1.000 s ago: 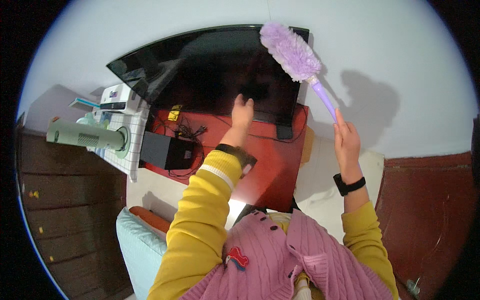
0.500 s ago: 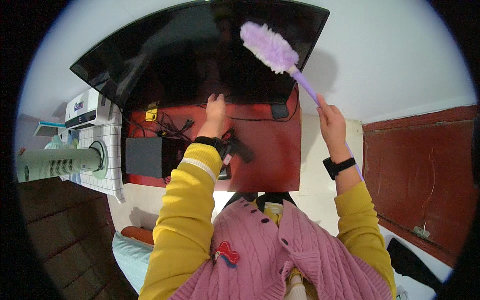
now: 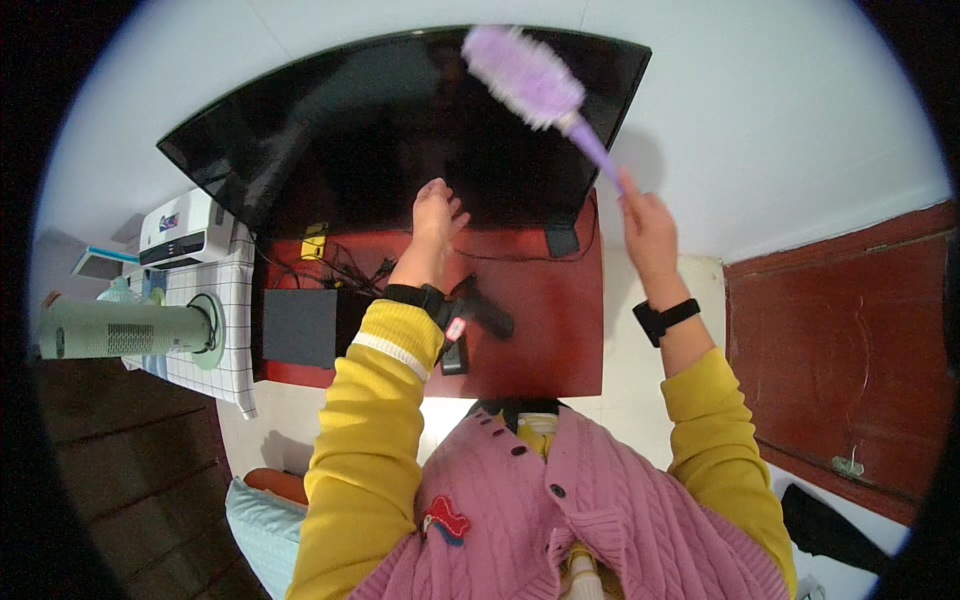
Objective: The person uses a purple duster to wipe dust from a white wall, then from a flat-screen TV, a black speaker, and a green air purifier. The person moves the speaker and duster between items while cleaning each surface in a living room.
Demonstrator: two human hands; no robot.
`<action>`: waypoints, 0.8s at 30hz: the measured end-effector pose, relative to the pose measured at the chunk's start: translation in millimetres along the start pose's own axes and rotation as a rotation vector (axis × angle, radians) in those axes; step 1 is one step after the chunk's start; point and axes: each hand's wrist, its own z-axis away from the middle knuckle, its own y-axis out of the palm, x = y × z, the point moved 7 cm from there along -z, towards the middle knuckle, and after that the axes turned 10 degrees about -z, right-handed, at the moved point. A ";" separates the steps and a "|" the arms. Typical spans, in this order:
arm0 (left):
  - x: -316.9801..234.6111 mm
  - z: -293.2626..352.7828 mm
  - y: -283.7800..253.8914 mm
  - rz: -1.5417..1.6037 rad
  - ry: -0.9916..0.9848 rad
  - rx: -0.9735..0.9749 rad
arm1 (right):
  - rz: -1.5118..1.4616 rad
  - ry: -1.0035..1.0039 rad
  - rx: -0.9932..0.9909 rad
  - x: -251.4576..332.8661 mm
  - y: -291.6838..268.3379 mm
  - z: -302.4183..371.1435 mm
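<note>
A fluffy purple duster [image 3: 527,80] is held up before the right part of a large black television [image 3: 330,130]. My right hand [image 3: 648,232] is closed around its thin purple handle. I cannot tell whether the fluff touches the screen. In front of the television's lower middle is my left hand [image 3: 436,215], empty, its fingers loosely bent and somewhat apart. The television stands at the back of a red table [image 3: 555,340]. Below my left wrist lie a black object [image 3: 487,310] and a small dark box [image 3: 455,358].
Tangled black cables [image 3: 350,275], a yellow item [image 3: 314,241] and a dark grey box [image 3: 300,328] are on the table's left. Beside it, a checked cloth [image 3: 235,345] carries a white machine [image 3: 187,230] and a pale green cylindrical appliance [image 3: 120,328]. A dark red door panel [image 3: 830,350] is at right.
My right hand and the duster have shifted slightly up and left. My left hand has risen a little, and its fingers have spread. The view has tilted slightly.
</note>
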 end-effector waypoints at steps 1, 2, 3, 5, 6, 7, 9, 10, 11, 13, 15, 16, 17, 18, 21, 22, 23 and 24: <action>-9.3 9.2 5.1 0.031 0.006 0.003 | -0.008 -0.007 0.144 1.9 13.1 3.7; -18.7 16.4 9.1 0.055 0.010 0.006 | 0.042 -0.050 0.202 4.7 18.3 5.8; -28.2 22.7 12.3 0.024 0.025 0.019 | 0.094 -0.046 0.297 4.4 24.5 10.0; -48.9 29.6 13.1 0.031 0.069 0.021 | 0.084 0.025 0.365 -0.2 23.9 12.7; -55.6 33.0 13.2 0.031 0.081 0.021 | -0.054 0.024 0.202 1.9 10.0 8.4; -63.0 36.9 13.7 0.017 0.131 0.015 | -0.188 0.024 0.040 1.6 -6.0 4.3; -69.0 42.5 20.0 0.030 0.145 0.019 | -0.403 0.096 -0.216 -4.7 -28.3 0.7; -72.2 44.6 22.8 0.037 0.155 0.019 | -0.374 0.067 -0.131 0.3 -24.3 -2.1; -70.8 49.2 28.7 0.051 0.157 0.027 | -0.351 0.043 -0.071 4.8 -21.1 -3.3; -68.5 54.7 38.9 0.049 0.130 0.049 | -0.291 -0.007 0.064 12.6 -10.7 -3.1; -64.8 59.2 45.8 0.020 0.106 0.063 | -0.204 -0.050 0.237 15.6 4.1 2.6; -65.6 59.5 46.7 0.020 0.111 0.052 | -0.277 -0.076 0.102 14.0 -3.9 3.0; -66.7 58.9 47.0 0.022 0.116 0.044 | -0.333 -0.096 -0.026 9.3 -10.7 3.7; -67.5 57.6 47.1 0.026 0.121 0.038 | -0.397 -0.106 -0.158 2.3 -17.9 6.0; -68.4 52.1 45.9 0.048 0.135 0.025 | -0.304 0.063 -0.113 -33.9 -12.6 12.4; -66.6 50.5 46.3 0.055 0.129 0.021 | -0.256 0.093 -0.066 -44.6 -10.1 16.9; -64.2 49.4 47.3 0.043 0.127 0.023 | -0.154 0.091 0.067 -52.6 -3.3 22.5; -62.2 48.1 48.8 0.035 0.127 0.025 | -0.050 0.084 0.199 -61.2 2.6 26.6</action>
